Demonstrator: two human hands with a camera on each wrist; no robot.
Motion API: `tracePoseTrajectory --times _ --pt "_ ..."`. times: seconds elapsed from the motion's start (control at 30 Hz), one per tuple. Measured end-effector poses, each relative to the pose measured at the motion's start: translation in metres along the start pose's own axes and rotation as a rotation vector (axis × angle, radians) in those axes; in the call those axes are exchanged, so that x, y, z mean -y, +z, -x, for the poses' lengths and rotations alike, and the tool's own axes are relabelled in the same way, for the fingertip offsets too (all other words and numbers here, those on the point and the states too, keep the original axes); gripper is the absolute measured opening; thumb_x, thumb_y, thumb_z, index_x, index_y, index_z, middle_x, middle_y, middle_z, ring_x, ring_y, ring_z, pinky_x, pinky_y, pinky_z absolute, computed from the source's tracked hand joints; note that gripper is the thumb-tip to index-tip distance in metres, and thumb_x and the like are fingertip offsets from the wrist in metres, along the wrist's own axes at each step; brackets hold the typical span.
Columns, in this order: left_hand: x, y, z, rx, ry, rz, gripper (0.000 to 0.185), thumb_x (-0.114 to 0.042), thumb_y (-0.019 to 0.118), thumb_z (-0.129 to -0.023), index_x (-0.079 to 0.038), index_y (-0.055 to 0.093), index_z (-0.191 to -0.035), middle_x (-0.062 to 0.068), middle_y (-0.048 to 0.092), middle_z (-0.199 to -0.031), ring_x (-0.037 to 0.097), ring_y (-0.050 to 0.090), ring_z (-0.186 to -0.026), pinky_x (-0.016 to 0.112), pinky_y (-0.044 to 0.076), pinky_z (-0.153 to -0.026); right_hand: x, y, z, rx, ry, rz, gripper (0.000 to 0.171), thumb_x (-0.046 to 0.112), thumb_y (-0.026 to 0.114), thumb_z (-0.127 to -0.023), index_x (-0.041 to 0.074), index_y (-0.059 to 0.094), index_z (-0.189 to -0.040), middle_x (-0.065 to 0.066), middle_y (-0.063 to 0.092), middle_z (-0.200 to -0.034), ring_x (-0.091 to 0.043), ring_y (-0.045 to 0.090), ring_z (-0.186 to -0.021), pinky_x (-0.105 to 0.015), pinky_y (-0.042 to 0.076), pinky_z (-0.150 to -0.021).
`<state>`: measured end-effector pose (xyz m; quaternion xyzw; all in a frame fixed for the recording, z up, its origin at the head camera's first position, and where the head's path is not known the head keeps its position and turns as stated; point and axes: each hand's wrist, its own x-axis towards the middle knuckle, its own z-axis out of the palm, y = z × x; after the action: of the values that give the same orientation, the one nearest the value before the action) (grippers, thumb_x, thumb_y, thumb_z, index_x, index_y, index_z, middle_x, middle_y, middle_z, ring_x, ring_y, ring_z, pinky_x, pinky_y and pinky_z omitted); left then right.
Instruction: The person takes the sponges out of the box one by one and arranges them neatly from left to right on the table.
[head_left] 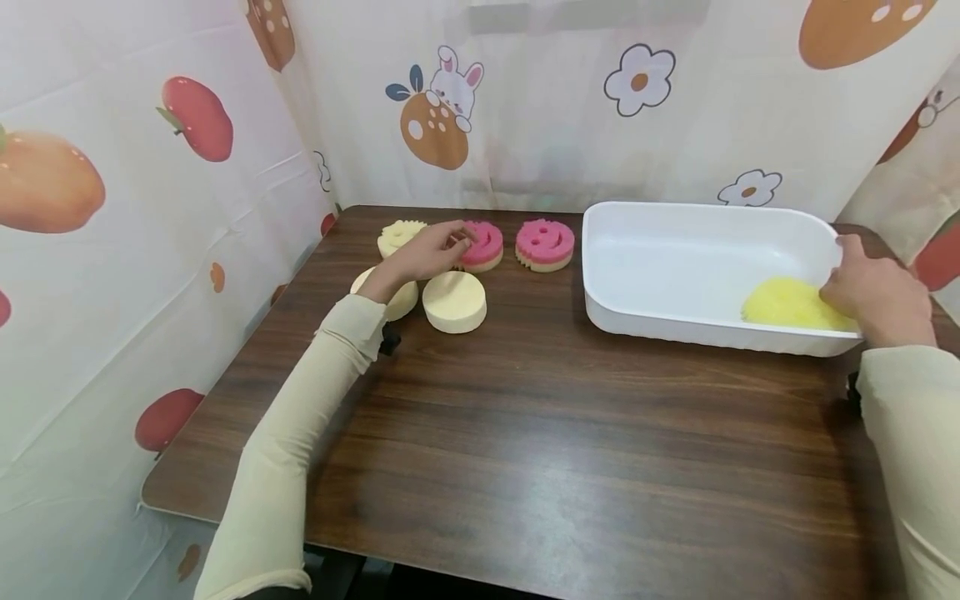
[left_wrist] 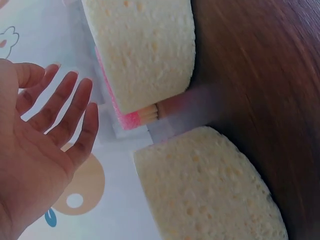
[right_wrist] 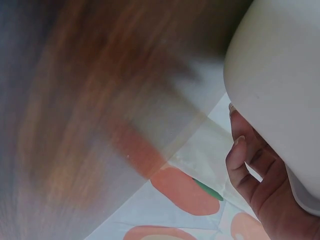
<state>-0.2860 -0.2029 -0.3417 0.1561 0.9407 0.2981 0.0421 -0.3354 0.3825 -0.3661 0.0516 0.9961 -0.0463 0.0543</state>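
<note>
My left hand [head_left: 433, 252] hovers over a group of round sponges, fingers loosely bent and holding nothing. Under and beside it are a pale yellow face sponge [head_left: 397, 235] and a pink smiley sponge [head_left: 487, 246], both partly covered. Nearer me lie two plain cream sponges, one [head_left: 454, 302] in full sight, the other [head_left: 402, 302] partly behind my wrist. My right hand [head_left: 881, 292] grips the right end of a white tray [head_left: 712, 327]; in the right wrist view its fingers curl against the outer wall. A fuzzy yellow piece [head_left: 795, 305] lies inside, close to that hand.
Another pink smiley sponge [head_left: 545, 246] sits between the group and the tray. Everything stands on a brown wooden table [head_left: 540, 450], with a printed curtain [head_left: 540, 108] behind it and another along the left side.
</note>
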Motion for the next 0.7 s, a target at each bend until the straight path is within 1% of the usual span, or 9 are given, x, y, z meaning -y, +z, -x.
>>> tracePoseTrajectory --times 0.2,0.4,0.57,0.7 --pt "-0.005 0.003 -0.005 -0.02 0.035 0.004 0.036 -0.022 0.041 -0.105 -0.006 0.054 -0.135 0.014 0.058 -0.137 0.028 0.054 -0.126 0.044 0.045 -0.105 0.002 0.0 0.002 0.0 -0.009 -0.002 0.073 0.022 0.043 -0.096 -0.003 0.004 -0.153 -0.043 0.045 -0.115 -0.049 0.053 -0.086 -0.062 0.046 -0.074" --pt "-0.015 0.007 -0.012 -0.02 0.058 0.008 0.035 -0.02 0.043 -0.104 -0.005 0.056 -0.133 0.013 0.058 -0.135 0.025 0.053 -0.126 0.042 0.043 -0.107 0.002 0.001 0.002 0.005 -0.007 -0.003 0.071 0.023 0.041 -0.096 -0.002 0.005 -0.153 -0.043 0.044 -0.117 -0.052 0.053 -0.092 -0.062 0.046 -0.075" --pt "-0.021 0.011 -0.019 -0.008 0.085 -0.011 0.035 -0.018 0.042 -0.104 -0.003 0.055 -0.132 0.015 0.058 -0.135 0.025 0.054 -0.125 0.041 0.044 -0.106 0.001 0.002 0.001 0.006 0.003 0.003 0.074 0.023 0.043 -0.096 -0.002 0.003 -0.153 -0.043 0.044 -0.116 -0.05 0.052 -0.089 -0.062 0.045 -0.075" --pt "-0.024 0.016 -0.022 -0.004 0.087 -0.019 0.035 -0.018 0.043 -0.104 -0.002 0.055 -0.133 0.015 0.059 -0.132 0.025 0.055 -0.122 0.04 0.045 -0.105 0.001 0.002 0.0 0.001 0.002 0.004 0.075 0.023 0.044 -0.095 -0.002 0.003 -0.154 -0.043 0.045 -0.115 -0.049 0.051 -0.087 -0.061 0.045 -0.074"
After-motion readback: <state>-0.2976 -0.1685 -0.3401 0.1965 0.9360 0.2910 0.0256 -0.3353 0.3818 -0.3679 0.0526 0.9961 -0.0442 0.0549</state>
